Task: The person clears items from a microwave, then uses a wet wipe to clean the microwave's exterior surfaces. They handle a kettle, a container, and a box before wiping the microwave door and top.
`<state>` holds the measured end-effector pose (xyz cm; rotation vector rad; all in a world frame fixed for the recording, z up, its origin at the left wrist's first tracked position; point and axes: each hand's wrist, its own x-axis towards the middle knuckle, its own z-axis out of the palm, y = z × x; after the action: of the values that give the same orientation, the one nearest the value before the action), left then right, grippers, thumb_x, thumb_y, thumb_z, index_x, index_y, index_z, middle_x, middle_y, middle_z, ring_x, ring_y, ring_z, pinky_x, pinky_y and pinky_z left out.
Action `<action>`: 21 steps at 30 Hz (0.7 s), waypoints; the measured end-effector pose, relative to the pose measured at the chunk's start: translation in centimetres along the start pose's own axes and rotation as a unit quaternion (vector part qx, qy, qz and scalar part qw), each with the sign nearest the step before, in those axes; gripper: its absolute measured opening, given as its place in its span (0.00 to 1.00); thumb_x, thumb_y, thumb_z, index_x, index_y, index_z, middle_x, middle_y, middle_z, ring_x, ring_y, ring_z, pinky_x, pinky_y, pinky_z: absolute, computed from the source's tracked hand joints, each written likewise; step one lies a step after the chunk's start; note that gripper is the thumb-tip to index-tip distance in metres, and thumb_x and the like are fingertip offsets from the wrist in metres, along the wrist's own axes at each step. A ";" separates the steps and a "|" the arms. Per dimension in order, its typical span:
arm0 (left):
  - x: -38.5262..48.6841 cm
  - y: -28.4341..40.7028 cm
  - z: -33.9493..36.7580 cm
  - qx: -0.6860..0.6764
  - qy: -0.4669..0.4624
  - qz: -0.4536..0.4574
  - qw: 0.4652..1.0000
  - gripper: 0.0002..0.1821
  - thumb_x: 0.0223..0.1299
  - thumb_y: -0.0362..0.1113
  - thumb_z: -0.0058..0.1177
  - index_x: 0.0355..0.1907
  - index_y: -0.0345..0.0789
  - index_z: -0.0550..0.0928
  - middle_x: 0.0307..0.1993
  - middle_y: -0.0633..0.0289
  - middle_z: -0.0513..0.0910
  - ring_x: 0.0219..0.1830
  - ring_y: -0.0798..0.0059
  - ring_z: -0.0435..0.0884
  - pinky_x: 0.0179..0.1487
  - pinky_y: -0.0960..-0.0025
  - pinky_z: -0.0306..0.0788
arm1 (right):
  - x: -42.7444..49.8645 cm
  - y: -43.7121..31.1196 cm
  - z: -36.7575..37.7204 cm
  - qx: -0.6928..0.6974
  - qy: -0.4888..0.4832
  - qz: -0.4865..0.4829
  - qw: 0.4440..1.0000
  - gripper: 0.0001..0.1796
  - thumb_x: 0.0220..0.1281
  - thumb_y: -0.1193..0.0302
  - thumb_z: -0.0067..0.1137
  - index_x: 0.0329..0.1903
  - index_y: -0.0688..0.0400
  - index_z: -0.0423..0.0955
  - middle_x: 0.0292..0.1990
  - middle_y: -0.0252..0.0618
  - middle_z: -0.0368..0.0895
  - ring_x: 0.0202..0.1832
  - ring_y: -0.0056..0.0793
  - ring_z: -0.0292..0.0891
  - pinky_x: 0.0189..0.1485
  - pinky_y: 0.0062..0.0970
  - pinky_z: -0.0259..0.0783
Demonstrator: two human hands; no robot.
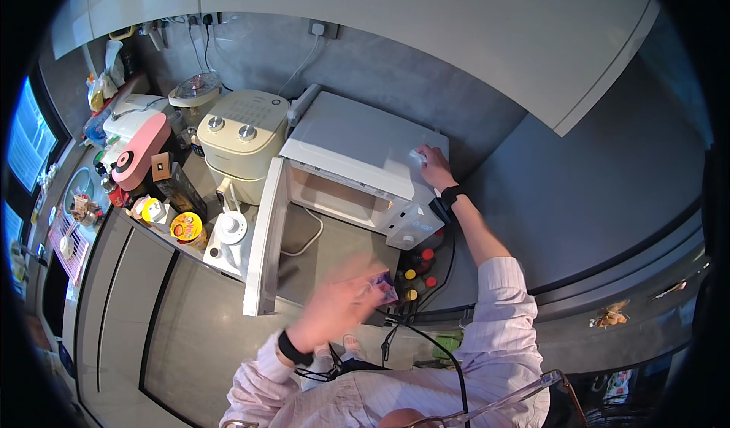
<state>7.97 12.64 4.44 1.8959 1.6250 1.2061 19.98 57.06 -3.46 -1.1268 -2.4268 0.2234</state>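
A white microwave oven (365, 126) stands on the counter with its door (265, 234) swung open. On the right end of its top, my right hand (434, 168) presses a small white wipe or tissue (417, 156). My left hand (339, 299), blurred by motion, is in front of the open oven and grips a small purple and pink packet (385, 287). The packet's contents cannot be told. Part of the oven's lit cavity (336, 197) shows beyond the door. A lit display (422, 227) and a knob (408, 239) are on its right panel.
Left of the oven stand a cream air fryer (245, 137), a white small appliance (232, 228), a cup of instant noodles (188, 228) and a pink appliance (140, 151). Several capped bottles (425, 260) stand by the oven's right front. A black cable (433, 337) hangs near my body.
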 end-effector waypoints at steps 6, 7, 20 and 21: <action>3.1 -6.6 -3.6 0.189 0.269 -0.093 0.940 0.17 0.63 0.31 0.58 0.55 0.36 0.82 0.57 0.53 0.82 0.61 0.52 0.78 0.65 0.57 0.72 | -0.9 -2.8 -0.2 0.080 -0.025 -0.032 0.996 0.09 0.68 0.71 0.59 0.47 0.55 0.84 0.42 0.47 0.80 0.48 0.48 0.79 0.54 0.43 0.75; 3.6 -7.0 -3.9 0.152 0.299 -0.105 0.936 0.17 0.63 0.30 0.57 0.55 0.36 0.82 0.56 0.53 0.82 0.61 0.52 0.79 0.65 0.58 0.72 | -1.0 -3.5 0.2 0.071 -0.021 -0.035 0.997 0.09 0.69 0.70 0.59 0.47 0.55 0.85 0.37 0.46 0.80 0.46 0.46 0.80 0.53 0.42 0.75; 15.5 -10.9 -8.4 -0.072 0.387 -0.060 0.917 0.11 0.68 0.24 0.52 0.50 0.35 0.83 0.47 0.61 0.86 0.48 0.72 0.85 0.50 0.70 0.76 | 5.1 -4.0 3.1 0.030 0.090 -0.069 0.993 0.06 0.60 0.72 0.63 0.41 0.52 0.80 0.42 0.45 0.81 0.48 0.49 0.80 0.49 0.46 0.77; 15.5 -10.8 -8.2 -0.030 0.381 -0.038 0.923 0.11 0.68 0.24 0.52 0.49 0.35 0.83 0.46 0.61 0.86 0.47 0.71 0.85 0.50 0.70 0.76 | 5.2 -4.2 3.6 0.040 0.033 -0.110 0.993 0.06 0.60 0.71 0.62 0.41 0.52 0.81 0.42 0.45 0.81 0.49 0.49 0.80 0.51 0.45 0.77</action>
<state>-5.62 28.00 6.74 1.3625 1.9473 2.0953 12.50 58.40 -3.52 -0.8106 -2.4354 0.2076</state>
